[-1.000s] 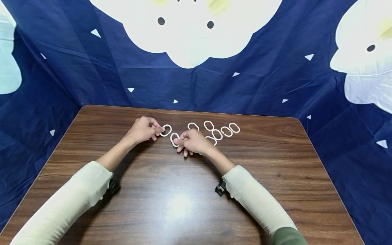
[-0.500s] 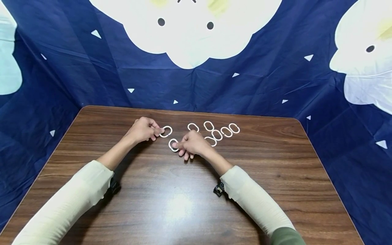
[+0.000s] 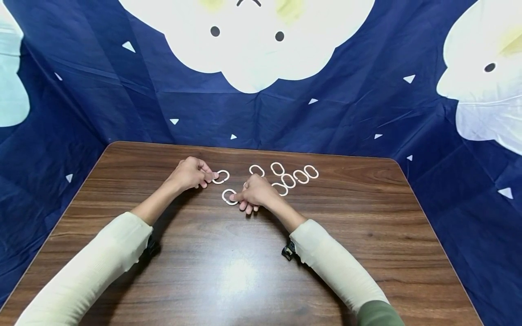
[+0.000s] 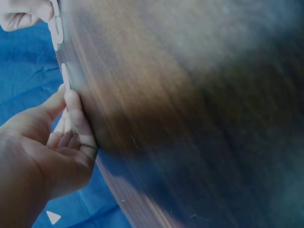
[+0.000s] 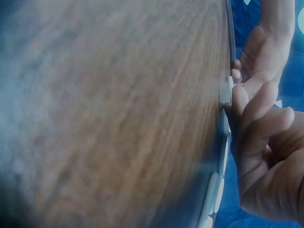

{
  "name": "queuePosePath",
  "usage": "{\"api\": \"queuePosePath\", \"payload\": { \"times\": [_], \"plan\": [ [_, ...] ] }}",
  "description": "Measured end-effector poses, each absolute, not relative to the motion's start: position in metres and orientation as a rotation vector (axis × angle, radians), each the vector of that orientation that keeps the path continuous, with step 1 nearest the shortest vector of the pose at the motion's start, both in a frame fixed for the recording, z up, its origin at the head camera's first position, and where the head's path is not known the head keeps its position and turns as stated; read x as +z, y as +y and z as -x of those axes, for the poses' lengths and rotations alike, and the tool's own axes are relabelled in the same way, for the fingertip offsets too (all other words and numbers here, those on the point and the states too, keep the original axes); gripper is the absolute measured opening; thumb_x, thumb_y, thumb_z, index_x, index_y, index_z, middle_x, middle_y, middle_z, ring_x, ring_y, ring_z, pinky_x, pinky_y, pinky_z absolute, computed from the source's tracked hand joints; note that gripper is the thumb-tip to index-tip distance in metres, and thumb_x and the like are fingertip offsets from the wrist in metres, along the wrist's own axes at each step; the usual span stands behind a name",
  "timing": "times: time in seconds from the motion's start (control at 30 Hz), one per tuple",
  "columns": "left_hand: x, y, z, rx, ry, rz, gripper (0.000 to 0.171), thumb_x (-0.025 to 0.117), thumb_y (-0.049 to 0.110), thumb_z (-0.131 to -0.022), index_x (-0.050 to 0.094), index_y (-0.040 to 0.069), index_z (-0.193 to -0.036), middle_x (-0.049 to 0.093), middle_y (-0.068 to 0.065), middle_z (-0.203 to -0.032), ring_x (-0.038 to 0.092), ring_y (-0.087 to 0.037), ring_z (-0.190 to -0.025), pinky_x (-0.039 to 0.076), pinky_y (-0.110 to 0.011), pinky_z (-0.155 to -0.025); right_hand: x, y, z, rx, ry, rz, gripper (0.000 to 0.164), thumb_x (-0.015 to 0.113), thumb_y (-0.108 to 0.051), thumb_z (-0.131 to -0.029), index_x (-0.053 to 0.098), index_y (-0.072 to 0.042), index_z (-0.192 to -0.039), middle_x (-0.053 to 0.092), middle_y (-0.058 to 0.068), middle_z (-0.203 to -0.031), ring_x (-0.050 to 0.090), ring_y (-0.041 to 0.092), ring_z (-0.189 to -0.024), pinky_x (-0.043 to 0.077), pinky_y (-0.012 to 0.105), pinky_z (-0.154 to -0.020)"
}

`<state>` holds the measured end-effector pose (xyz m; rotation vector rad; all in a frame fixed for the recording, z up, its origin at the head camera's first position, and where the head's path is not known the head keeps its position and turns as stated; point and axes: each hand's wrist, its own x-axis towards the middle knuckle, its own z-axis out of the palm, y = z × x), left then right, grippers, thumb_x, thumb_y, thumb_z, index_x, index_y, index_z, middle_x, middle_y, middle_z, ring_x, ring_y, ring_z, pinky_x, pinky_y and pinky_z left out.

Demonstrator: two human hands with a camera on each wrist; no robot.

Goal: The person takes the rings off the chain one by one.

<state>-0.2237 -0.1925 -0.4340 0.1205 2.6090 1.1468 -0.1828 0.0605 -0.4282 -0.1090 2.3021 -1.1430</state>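
Near the back of the table, a white oval link [image 3: 222, 177] with a small gap in its side is pinched at its left end by my left hand [image 3: 190, 174]. In the left wrist view this link [image 4: 65, 71] sticks out between thumb and index finger. My right hand [image 3: 258, 191] has a fingertip on a second white link [image 3: 224, 195], which lies flat, nearer to me and slightly to the right. That fingertip hides part of the link. The other fingers of the right hand hang loosely, as the right wrist view shows this hand [image 5: 270, 156]. The two links lie apart.
Behind and right of the right hand lie several more white links, including one [image 3: 257, 166] partly hidden by it and one [image 3: 311, 166] farthest right. They rest on a brown wooden table [image 3: 346, 217]. A blue patterned cloth [image 3: 257, 117] rises behind the table's far edge.
The right hand has slid its link toward me and slightly left. The left hand stays in place, its link turned slightly.
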Motion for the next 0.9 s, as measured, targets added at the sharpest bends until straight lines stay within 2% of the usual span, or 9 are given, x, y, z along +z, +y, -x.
{"api": "queuePosePath", "payload": {
  "times": [0.27,0.53,0.7,0.9],
  "plan": [
    [-0.433,-0.194,0.224,1.154,2.604,-0.114,0.032,0.087,0.033,-0.101,0.082,0.002,-0.105,0.081,-0.002,-0.084,0.073,-0.010,-0.070,0.058,-0.027,-0.061,-0.427,0.061,0.182,-1.133,2.307,0.082,0.041,0.088,-0.030,-0.101,0.070,-0.006,-0.072,0.078,0.006,-0.065,0.068,0.010,-0.044,0.051,0.023,-0.042],
    [-0.434,-0.196,0.222,1.173,2.575,-0.104,0.037,0.086,0.039,-0.102,0.081,0.003,-0.107,0.080,-0.001,-0.085,0.074,-0.011,-0.074,0.060,-0.028,-0.065,-0.427,0.067,0.179,-1.132,2.316,0.098,0.041,0.086,-0.032,-0.103,0.072,-0.009,-0.072,0.078,0.003,-0.065,0.067,0.009,-0.045,0.051,0.023,-0.042],
    [-0.436,-0.197,0.223,1.206,2.555,-0.106,0.037,0.086,0.039,-0.102,0.081,0.002,-0.108,0.081,0.000,-0.085,0.073,-0.010,-0.073,0.059,-0.027,-0.065,-0.427,0.074,0.176,-1.179,2.305,0.114,0.042,0.086,-0.031,-0.103,0.068,-0.009,-0.071,0.076,0.003,-0.064,0.066,0.009,-0.044,0.050,0.023,-0.042],
    [-0.437,-0.198,0.223,1.240,2.534,-0.116,0.036,0.086,0.036,-0.102,0.081,0.001,-0.110,0.081,0.001,-0.087,0.074,-0.009,-0.073,0.060,-0.025,-0.066,-0.427,0.083,0.175,-1.220,2.284,0.121,0.038,0.085,-0.029,-0.104,0.070,-0.008,-0.076,0.076,0.003,-0.064,0.066,0.010,-0.045,0.049,0.022,-0.042]
  ]
}}
